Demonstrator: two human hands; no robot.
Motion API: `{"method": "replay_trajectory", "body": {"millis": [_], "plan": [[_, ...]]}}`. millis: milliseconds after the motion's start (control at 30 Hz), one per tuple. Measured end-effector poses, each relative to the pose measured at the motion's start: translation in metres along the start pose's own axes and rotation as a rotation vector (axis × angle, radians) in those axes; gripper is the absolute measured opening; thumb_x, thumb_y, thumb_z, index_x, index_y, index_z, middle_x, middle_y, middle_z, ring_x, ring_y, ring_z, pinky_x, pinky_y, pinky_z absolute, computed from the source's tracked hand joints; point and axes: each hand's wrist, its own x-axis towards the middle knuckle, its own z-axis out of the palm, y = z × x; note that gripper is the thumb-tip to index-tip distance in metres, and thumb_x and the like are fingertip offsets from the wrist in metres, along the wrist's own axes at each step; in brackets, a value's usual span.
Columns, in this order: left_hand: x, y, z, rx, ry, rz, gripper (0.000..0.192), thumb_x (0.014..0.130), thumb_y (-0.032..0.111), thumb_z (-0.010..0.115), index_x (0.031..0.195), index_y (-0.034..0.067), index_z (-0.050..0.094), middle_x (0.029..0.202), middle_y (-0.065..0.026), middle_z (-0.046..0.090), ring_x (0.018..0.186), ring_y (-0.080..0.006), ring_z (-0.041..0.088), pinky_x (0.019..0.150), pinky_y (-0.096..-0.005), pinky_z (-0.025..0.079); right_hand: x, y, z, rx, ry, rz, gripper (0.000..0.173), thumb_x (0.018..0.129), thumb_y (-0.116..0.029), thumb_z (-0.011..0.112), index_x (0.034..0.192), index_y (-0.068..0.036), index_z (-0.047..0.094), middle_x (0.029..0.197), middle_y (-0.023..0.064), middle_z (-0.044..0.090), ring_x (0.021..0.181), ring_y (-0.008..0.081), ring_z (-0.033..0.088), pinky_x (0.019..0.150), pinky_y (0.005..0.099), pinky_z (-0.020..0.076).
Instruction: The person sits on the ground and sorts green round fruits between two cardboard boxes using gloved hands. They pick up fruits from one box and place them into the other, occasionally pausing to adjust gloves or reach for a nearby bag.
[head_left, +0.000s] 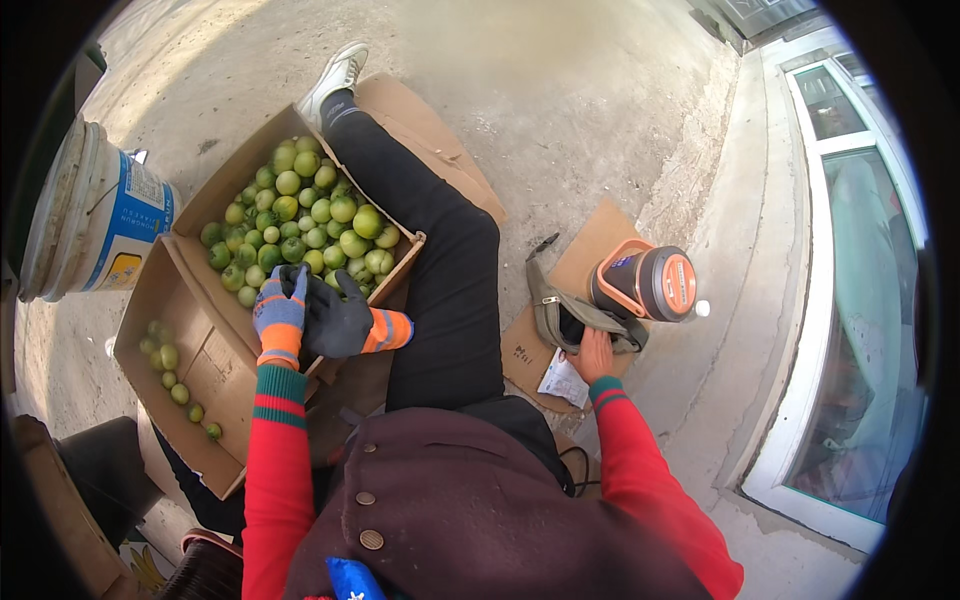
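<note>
My left hand (281, 315) wears a blue, orange and black work glove and holds a second such glove (341, 322), whose orange cuff points right. Both are at the near edge of a cardboard box (191, 202) full of green tomatoes (307, 217). Bare, my right hand (594, 354) reaches into the opening of a grey-green fabric waist bag (546, 300); its fingertips are partly hidden. A small white printed packet (564, 381) lies just below that hand. The bag rests on flattened cardboard (525, 352), against an orange and black jug with a handle (664, 285).
A second cardboard box (217, 360), joining the first, holds a few small green tomatoes (169, 356). A white and blue plastic bucket (112, 217) stands at the left. My outstretched leg (450, 247) lies right of the full box. A white-framed glazed door or window (817, 300) is at the right.
</note>
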Motion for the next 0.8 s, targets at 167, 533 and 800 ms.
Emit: {"method": "replay_trajectory", "body": {"millis": [167,533,800], "plan": [[0.001,-0.001,0.000,0.008,-0.011,-0.003,0.052,0.088,0.053,0.058,0.118,0.010,0.061,0.112,-0.0187,0.064,0.106,-0.0370,0.059,0.090,-0.0434,0.048,-0.002,0.000,0.003,0.010,0.014,0.017,0.085,0.063,-0.023,0.084,0.131,0.002,0.039,0.130,0.0250,0.046,0.123,0.0416,0.042,0.107,0.0464,0.0341],[0.000,-0.001,0.001,-0.014,0.003,0.017,0.049,0.088,0.053,0.058,0.113,0.011,0.063,0.109,-0.0161,0.066,0.103,-0.0364,0.060,0.088,-0.0437,0.048,-0.006,0.000,0.002,0.025,0.048,0.143,0.082,0.065,-0.023,0.081,0.131,0.003,0.040,0.128,0.0244,0.047,0.122,0.0408,0.043,0.105,0.0470,0.0352],[-0.003,0.001,-0.001,-0.009,0.016,0.027,0.049,0.088,0.052,0.058,0.113,0.010,0.063,0.107,-0.0160,0.067,0.102,-0.0363,0.061,0.087,-0.0430,0.048,-0.001,0.002,0.000,-0.016,0.069,0.300,0.083,0.066,-0.026,0.080,0.132,0.003,0.039,0.127,0.0233,0.049,0.123,0.0391,0.044,0.104,0.0478,0.0361]]}}
